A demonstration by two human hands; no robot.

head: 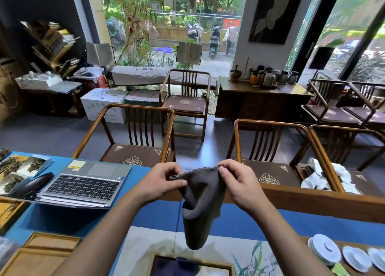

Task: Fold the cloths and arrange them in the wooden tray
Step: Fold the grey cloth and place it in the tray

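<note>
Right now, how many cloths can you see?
2, maybe more hidden. A gray cloth hangs between the left hand and right hand; a dark blue cloth lies in the wooden tray, cut off by the frame.

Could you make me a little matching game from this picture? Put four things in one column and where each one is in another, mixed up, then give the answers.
Things:
1. grey cloth
2. laptop
3. tray
4. saucers

Places:
A. bottom right, in a row on the table
B. held up by its top edge between the left hand and right hand
C. bottom centre, with dark cloth inside
D. open on the blue mat at left

Pairs: 1-B, 2-D, 3-C, 4-A
</note>
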